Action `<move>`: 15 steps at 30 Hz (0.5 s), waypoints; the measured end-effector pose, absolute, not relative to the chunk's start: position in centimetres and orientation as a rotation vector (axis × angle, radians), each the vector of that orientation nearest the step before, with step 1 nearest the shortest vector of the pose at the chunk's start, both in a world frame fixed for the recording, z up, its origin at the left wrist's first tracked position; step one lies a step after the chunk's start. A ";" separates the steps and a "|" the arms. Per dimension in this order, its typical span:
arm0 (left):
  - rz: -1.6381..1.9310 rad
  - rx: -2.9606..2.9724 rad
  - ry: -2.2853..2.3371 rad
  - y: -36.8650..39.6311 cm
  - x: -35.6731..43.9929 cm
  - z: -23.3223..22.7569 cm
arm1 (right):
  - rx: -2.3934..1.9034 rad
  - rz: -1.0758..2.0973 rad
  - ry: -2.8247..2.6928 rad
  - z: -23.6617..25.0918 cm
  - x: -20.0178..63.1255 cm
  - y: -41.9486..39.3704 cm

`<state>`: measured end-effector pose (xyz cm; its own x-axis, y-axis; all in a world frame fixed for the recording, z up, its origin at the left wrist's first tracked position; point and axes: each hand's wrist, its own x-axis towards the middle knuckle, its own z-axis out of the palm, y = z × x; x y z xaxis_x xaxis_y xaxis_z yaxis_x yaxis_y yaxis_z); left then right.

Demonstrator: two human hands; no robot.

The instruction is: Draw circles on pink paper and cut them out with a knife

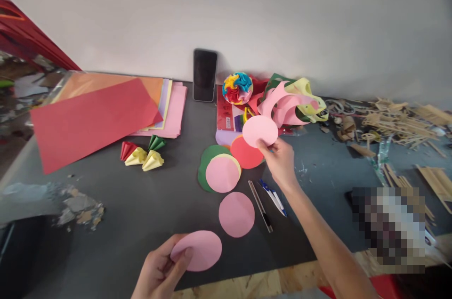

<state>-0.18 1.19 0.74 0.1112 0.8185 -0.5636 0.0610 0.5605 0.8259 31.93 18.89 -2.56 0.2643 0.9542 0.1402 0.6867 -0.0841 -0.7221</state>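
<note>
The dark tabletop (134,214) runs along a pale wall, with a big red sheet (92,122) lying over a stack of coloured paper (169,106) at the far left. A heap of curled paper offcuts (293,99) sits at the back, beside a multicoloured paper ball (238,87) and a black phone (205,75) leaning upright on the wall. Nearer the middle lie overlapping paper discs: a green one (206,160) under a pink one (222,174), a red one (245,153) beside them, and a single pink disc (236,214) closer in. The right hand (280,162) is stretched out over the red disc, pinching a pink paper circle (260,131) by its lower edge (held tilted up off the tabletop). The left hand (160,273), low and close, grips a second pink circle (197,250) between thumb and fingers. Both circles are plain, flat and smoothly cut. A craft knife (260,206) and a blue-and-white pen (272,196) lie just left of the right forearm. Small folded paper cones (143,154) rest near the sheet.
</note>
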 end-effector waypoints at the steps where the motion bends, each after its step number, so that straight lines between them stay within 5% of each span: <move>1: 0.665 0.838 1.364 1.2 -0.2 0.8 | -1.866 0.462 -1.513 -2.4 32.1 18.9; 6: 0.650 0.858 1.347 1.1 -0.2 0.6 | -1.898 0.035 -1.844 -1.7 29.9 17.7; 15: 0.572 0.948 1.247 0.1 -1.4 -1.9 | -1.700 0.436 -2.234 -2.5 22.5 16.6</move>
<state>-1.42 0.13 -1.90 0.2576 0.8076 -0.5304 0.1246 0.5166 0.8471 22.45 16.64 -2.48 -0.2550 0.9655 0.0532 0.8746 0.2537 -0.4132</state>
